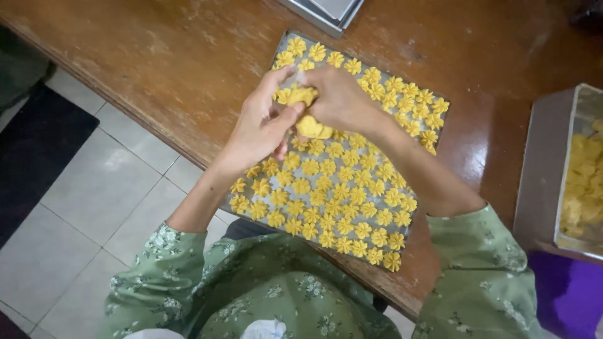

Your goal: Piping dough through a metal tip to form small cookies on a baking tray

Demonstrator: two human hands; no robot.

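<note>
Yellow, soft dough bag (309,112) squeezed between both hands (295,116).

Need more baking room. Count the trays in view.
3, perhaps more out of frame: the cookie tray under the left hand and right hand, a tray at the top edge, a tray at right.
</note>
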